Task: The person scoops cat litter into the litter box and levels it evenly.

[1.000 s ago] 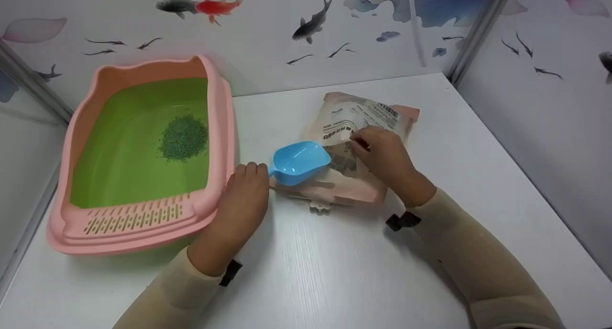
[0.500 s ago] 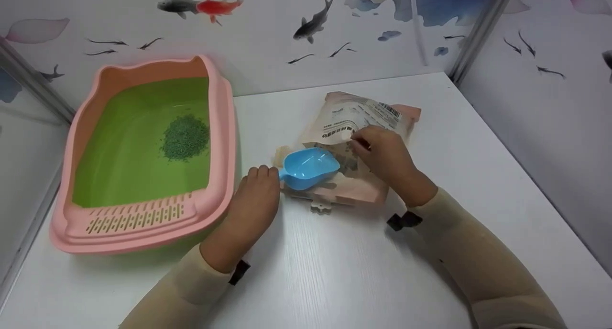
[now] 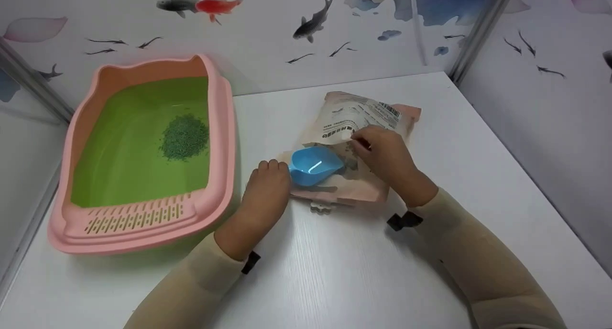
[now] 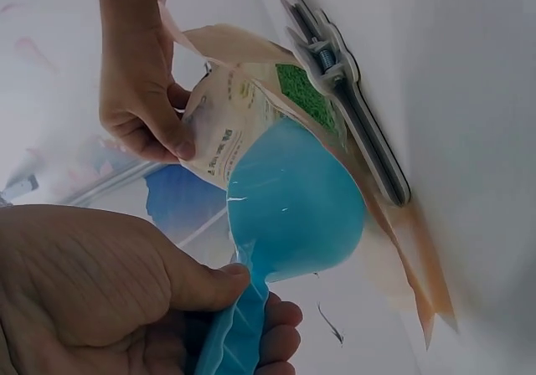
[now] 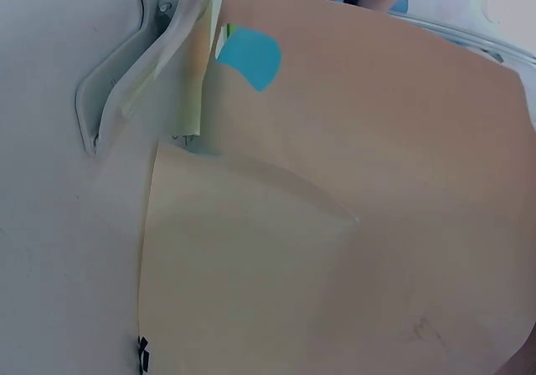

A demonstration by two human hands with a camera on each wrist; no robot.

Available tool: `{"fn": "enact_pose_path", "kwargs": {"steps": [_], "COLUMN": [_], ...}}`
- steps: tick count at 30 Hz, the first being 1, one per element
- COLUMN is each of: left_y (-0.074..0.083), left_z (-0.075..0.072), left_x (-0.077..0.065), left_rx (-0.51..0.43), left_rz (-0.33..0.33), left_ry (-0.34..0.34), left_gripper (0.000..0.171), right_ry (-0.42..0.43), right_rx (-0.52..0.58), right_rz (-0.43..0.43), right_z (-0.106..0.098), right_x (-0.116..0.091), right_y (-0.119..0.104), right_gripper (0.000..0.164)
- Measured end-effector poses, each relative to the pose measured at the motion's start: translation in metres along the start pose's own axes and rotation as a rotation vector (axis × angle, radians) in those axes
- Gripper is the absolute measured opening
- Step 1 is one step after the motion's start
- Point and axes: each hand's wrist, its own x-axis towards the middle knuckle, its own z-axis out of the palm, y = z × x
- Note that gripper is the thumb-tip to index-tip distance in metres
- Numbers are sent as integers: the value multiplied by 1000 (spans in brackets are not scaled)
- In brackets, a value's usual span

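My left hand (image 3: 267,188) grips the handle of a blue scoop (image 3: 314,166), its thumb along the handle in the left wrist view. The scoop's bowl (image 4: 293,199) points right, at the mouth of a pale pink printed bag (image 3: 337,121) lying on the table. My right hand (image 3: 385,154) pinches the upper edge of the bag's mouth, thumb against fingers, lifting that flap. Green shows inside the mouth in the left wrist view. From the right wrist, the bag's side (image 5: 335,182) fills most of the view and hides most of the scoop.
Left of the bag stands a pink litter box (image 3: 222,128) with a green floor and a slotted front ledge. A small heap of green granules (image 3: 185,137) lies in it. A grey sealing clip (image 4: 356,99) lies at the bag's near edge. Printed walls close off the table's back and sides.
My left hand has moved right with the scoop, away from the litter box and over the bag's mouth. The right hand keeps its place on the bag's edge.
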Motion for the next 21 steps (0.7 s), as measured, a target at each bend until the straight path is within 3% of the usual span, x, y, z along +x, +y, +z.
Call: {"fn": "enact_pose_path", "kwargs": {"steps": [21], "left_y": [35], "left_z": [-3], "left_x": [25], "left_rx": [41], "left_rz": [28], "left_ry": [-88], "left_gripper": [24], "right_ry": [-6], "right_rx": [-10], "right_rz": [9], "right_z": [-1], "right_x": [1], "right_y": [-1], "right_gripper": [16]}}
